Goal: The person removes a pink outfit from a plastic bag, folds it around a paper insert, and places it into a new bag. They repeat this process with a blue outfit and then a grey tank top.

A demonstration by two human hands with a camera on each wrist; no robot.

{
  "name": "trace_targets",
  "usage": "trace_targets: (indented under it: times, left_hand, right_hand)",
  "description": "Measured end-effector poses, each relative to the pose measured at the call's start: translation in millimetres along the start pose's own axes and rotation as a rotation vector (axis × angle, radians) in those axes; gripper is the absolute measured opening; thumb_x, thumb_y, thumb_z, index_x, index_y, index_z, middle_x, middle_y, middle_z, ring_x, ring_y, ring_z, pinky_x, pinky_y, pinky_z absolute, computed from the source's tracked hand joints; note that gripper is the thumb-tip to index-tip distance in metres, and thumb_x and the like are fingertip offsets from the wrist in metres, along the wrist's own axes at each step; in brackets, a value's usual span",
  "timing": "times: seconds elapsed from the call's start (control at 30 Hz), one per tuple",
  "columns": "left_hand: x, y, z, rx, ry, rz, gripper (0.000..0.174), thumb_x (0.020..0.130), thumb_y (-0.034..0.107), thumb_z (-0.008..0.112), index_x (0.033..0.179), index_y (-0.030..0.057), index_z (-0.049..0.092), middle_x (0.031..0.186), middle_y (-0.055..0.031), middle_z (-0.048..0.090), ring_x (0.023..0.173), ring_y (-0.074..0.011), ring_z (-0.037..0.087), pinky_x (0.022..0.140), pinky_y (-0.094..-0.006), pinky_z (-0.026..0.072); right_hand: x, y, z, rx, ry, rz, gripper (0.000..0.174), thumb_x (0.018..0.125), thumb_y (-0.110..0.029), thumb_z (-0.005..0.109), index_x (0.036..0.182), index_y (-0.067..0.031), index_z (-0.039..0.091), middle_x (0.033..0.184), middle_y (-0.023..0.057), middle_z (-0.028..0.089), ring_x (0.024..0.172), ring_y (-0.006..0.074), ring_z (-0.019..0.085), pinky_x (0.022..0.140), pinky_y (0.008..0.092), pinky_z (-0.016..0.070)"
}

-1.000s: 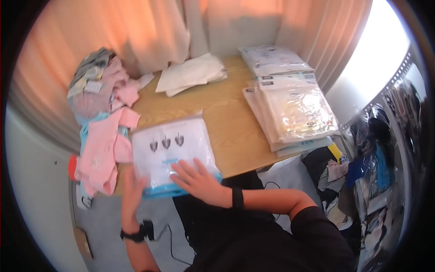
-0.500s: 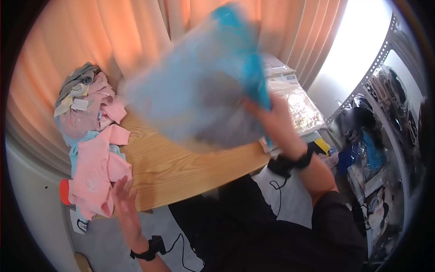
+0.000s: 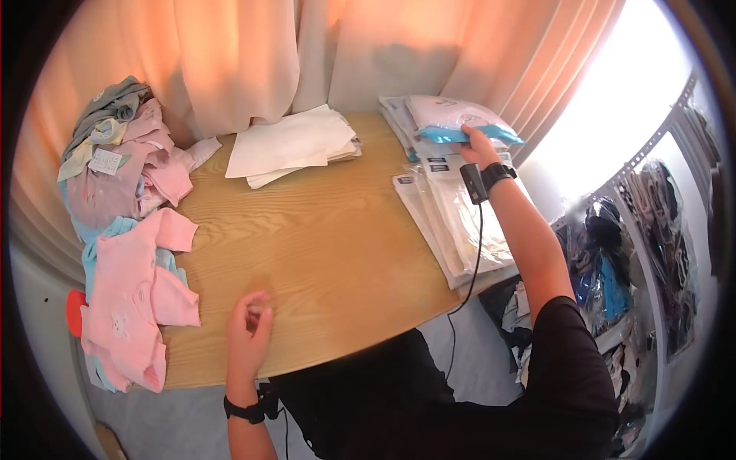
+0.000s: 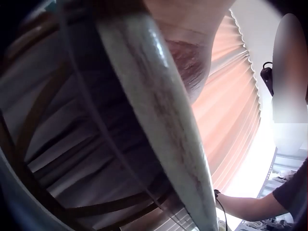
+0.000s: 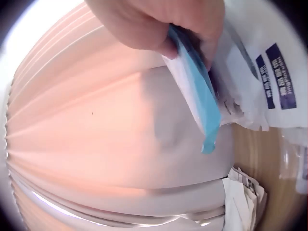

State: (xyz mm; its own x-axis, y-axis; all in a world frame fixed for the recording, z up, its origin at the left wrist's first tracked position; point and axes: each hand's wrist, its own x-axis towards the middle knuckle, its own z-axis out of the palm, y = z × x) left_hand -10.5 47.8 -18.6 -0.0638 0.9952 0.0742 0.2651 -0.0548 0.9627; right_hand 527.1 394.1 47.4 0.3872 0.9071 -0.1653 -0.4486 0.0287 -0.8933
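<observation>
At the table's back right, my right hand [image 3: 480, 149] pinches the blue edge of a clear plastic garment bag [image 3: 454, 115] with a folded white garment inside. The bag lies over the rear pile of packed garments. In the right wrist view, the thumb and fingers grip the bag's blue strip [image 5: 206, 103] from both sides. My left hand [image 3: 249, 330] is over the table near its front edge, fingers loosely curled and holding nothing. Only part of that hand shows in the left wrist view, beyond the table edge [image 4: 159, 106].
On the left lie a pink baby garment [image 3: 130, 307] and a heap of clothes [image 3: 126, 165]. White paper sheets [image 3: 295, 146] are stacked at the back. More bagged garments [image 3: 437, 222] sit along the right side. A shelf rack with clothes [image 3: 652, 245] stands to the right.
My right hand has picked up the bag from the table's front, swung it up and rightward, and brought it onto the rear pile. My left hand has let the bag go and stayed near the front edge.
</observation>
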Motion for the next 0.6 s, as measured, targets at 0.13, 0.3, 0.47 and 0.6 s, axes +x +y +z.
trace_targets:
  times: [0.13,0.3,0.47,0.6]
  left_hand:
    - [3,-1,2,-0.059,0.069,0.006,0.02,0.093,0.004,0.062,0.113,0.0027,0.062,0.094,-0.0002,0.064,0.074,-0.0056,0.053,0.064,-0.0206,0.0434]
    - [3,2,4,-0.118,0.091,-0.023,0.018,0.094,0.001,0.06,0.112,0.0014,0.061,0.094,-0.0011,0.064,0.075,-0.0054,0.054,0.065,-0.0201,0.0434]
    - [4,-2,4,-0.124,0.098,-0.024,0.016,0.094,0.001,0.06,0.11,0.0009,0.061,0.094,-0.0026,0.065,0.077,-0.0066,0.055,0.069,-0.0217,0.0444]
    - [5,-5,5,-0.122,0.113,-0.012,0.013,0.094,0.002,0.061,0.107,0.0007,0.062,0.092,-0.0028,0.065,0.078,-0.0075,0.056,0.071,-0.0225,0.0455]
  right_hand:
    - [28,-2,4,-0.094,-0.065,0.114,0.018,0.097,-0.009,0.062,0.106,0.0026,0.053,0.101,0.0118,0.058,0.096,0.0267,0.062,0.088,0.0439,0.0557]
    - [38,6,23,-0.269,0.061,0.122,0.029,0.091,-0.011,0.069,0.111,0.005,0.054,0.104,0.0135,0.059,0.096,0.027,0.062,0.078,0.0437,0.056]
    - [62,37,16,-0.548,0.276,-0.069,0.048,0.087,-0.021,0.073,0.121,0.0081,0.055,0.114,0.0173,0.061,0.097,0.0294,0.064,0.077,0.0438,0.0548]
    - [33,19,29,-0.491,0.22,-0.023,0.057,0.087,-0.028,0.072,0.126,0.0093,0.054,0.12,0.0185,0.06,0.093,0.0305,0.065,0.076,0.0418,0.0547]
